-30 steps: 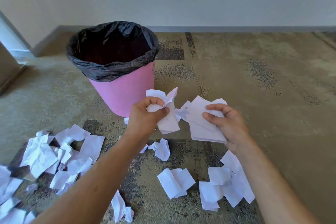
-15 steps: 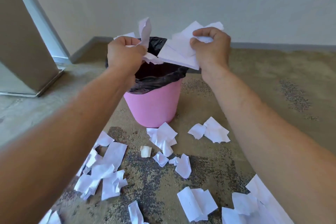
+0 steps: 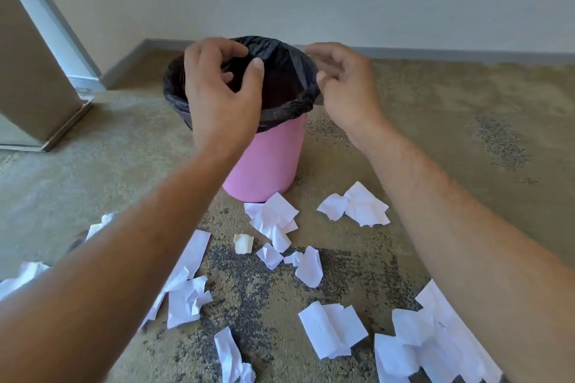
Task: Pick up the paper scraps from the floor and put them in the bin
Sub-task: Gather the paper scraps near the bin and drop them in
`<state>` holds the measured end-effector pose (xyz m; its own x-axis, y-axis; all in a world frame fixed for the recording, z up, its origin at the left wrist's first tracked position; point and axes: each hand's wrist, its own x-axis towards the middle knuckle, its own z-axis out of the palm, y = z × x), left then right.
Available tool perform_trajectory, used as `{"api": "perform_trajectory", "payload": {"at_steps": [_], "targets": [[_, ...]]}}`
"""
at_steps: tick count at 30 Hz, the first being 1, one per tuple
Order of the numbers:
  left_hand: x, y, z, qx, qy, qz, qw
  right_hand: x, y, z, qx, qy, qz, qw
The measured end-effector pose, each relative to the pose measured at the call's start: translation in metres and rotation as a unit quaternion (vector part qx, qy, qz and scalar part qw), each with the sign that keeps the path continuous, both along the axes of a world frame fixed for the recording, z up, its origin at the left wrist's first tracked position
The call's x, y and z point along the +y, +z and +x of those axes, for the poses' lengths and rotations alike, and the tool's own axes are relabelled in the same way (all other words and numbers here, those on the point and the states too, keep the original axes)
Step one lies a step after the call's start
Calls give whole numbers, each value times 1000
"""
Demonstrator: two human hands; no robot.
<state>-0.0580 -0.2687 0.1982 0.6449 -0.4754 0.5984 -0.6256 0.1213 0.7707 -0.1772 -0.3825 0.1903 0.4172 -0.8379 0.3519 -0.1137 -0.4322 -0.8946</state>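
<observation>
Hands empty: my left hand (image 3: 222,93) and right hand (image 3: 343,87) hover loose-fingered over the bin (image 3: 267,158). Drop step looks finished; next I reach down for paper scraps (image 3: 273,221) on the floor (image 3: 466,140).

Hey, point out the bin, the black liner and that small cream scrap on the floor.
bin (image 3: 264,162), head view, on its pink side wall.
liner (image 3: 289,71), head view, on the inner far side.
cream scrap (image 3: 243,243), head view, on its middle.
</observation>
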Motion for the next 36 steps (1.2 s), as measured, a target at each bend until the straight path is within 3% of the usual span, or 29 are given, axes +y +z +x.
{"api": "perform_trajectory", "payload": {"at_steps": [2, 5, 9, 13, 17, 22, 25, 29, 33, 36], "targets": [[9, -21, -20, -86, -22, -27, 996, 0, -17, -20, -25, -46, 7, 999], [19, -69, -44, -143, -86, 0, 986, 6, -56, -54, -14, -83, 25, 996], [32, -151, -59, -80, -105, 152, 979, 17, -136, -95, 133, -77, 65, 986], [38, -217, -59, -33, -28, 364, 930, 20, -195, -124, 305, -74, 59, 948], [35, -245, -48, 30, -4, 453, 891, 9, -224, -132, 354, -96, 57, 929], [12, -258, -32, 49, 29, 478, 876, -13, -244, -129, 417, -77, 92, 901], [6, -264, -31, 33, 39, 476, 878, -25, -247, -120, 472, -26, 49, 880], [11, -272, -33, -25, 23, 461, 887, -15, -247, -105, 441, 24, 25, 897], [17, -273, -36, -64, -56, 442, 893, 10, -249, -95, 374, 73, 22, 924], [25, -267, -45, -61, -136, 425, 893, 29, -246, -93, 374, 144, 20, 916]]}}
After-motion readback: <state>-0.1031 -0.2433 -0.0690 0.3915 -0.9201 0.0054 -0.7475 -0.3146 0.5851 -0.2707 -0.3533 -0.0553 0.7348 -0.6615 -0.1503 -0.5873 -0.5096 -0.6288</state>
